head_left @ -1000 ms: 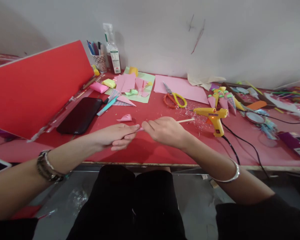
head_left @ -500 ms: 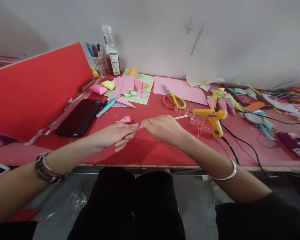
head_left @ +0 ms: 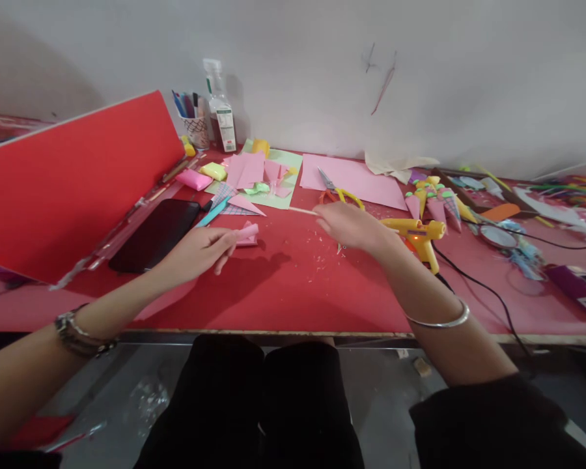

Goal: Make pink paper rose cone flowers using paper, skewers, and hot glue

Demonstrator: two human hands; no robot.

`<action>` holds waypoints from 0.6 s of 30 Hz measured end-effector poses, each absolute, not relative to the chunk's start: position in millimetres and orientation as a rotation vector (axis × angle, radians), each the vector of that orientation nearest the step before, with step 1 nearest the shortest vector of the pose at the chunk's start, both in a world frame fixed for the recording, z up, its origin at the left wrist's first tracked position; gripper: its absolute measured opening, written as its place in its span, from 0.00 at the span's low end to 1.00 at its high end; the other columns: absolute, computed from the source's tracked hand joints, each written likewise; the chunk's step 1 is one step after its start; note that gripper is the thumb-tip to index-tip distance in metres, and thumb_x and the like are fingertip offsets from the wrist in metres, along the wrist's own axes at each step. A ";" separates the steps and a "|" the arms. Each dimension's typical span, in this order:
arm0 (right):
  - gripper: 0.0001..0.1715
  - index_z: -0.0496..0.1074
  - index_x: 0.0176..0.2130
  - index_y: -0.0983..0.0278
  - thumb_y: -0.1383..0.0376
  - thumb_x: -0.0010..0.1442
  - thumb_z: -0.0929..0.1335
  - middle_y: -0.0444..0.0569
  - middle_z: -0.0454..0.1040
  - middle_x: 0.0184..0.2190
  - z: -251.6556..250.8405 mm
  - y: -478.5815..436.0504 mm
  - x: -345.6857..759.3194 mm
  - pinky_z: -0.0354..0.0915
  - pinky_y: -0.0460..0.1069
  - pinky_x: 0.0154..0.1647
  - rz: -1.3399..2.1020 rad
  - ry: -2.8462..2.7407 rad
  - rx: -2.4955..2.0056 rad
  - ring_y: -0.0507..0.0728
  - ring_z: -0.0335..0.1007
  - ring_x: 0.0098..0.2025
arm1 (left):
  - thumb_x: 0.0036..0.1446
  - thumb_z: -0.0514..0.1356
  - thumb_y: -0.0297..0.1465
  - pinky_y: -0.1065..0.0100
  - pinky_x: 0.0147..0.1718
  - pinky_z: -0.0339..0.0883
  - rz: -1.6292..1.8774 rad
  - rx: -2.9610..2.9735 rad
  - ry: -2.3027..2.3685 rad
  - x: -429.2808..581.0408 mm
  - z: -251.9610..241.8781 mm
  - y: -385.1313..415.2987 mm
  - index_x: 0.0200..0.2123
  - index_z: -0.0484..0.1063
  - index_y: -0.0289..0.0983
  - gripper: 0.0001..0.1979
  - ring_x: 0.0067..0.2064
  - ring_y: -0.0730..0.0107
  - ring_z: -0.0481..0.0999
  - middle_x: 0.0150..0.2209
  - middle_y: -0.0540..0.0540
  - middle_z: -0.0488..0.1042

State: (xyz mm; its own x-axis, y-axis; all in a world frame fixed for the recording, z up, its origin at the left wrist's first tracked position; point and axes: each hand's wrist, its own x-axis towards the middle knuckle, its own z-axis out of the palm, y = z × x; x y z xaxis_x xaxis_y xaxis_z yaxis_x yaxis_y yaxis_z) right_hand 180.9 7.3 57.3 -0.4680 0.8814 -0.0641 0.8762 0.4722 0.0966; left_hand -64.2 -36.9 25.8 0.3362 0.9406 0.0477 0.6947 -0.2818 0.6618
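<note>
at far left a red board (head_left: 78, 189) leans over the tabletop (head_left: 254, 299), with a dark phone (head_left: 156, 234) lying just right of it. beyond, a cup of pens (head_left: 195, 127) stands beside a bottle (head_left: 223, 120). the left hand (head_left: 202, 251) reaches in from the near left, its grip pinching a small piece of rolled pink paper (head_left: 248, 231) above the tabletop. farther off, cut paper pieces lie on a pale green sheet (head_left: 286, 163). at the middle, the right hand (head_left: 354, 228) is clasped on a thin pale stick (head_left: 301, 210), whose end points left, well apart from the rolled pink paper. behind that hand, scissors (head_left: 328, 179) are partly hidden beside a pink sheet (head_left: 356, 176). to the right sit a yellow glue gun (head_left: 424, 231) and, farther, small paper cones (head_left: 437, 208).
</note>
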 end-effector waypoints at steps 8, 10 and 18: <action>0.21 0.63 0.44 0.73 0.79 0.51 0.56 0.63 0.64 0.43 39.3 49.7 153.8 0.55 0.56 0.41 0.241 2.703 1.912 0.63 0.59 0.44 | 0.57 0.45 0.40 0.77 0.22 0.54 0.532 2.307 1.295 -51.8 32.0 -44.4 0.18 0.65 0.36 0.21 0.18 0.79 0.61 0.13 0.56 0.59; 0.22 0.62 0.47 0.73 0.78 0.51 0.57 0.64 0.63 0.46 35.6 51.1 152.1 0.55 0.58 0.43 0.228 2.725 2.008 0.64 0.58 0.47 | 0.57 0.45 0.40 0.77 0.21 0.53 0.500 2.346 1.261 -50.2 31.8 -43.0 0.23 0.69 0.35 0.21 0.18 0.79 0.61 0.13 0.56 0.59; 0.16 0.66 0.40 0.69 0.62 0.60 0.56 0.49 0.71 0.32 34.3 14.9 162.7 0.61 0.46 0.31 -1.227 2.975 1.459 0.49 0.66 0.28 | 0.59 0.46 0.38 0.72 0.21 0.50 0.316 2.845 1.249 -40.7 16.3 -25.3 0.27 0.71 0.35 0.19 0.21 0.74 0.66 0.20 0.49 0.70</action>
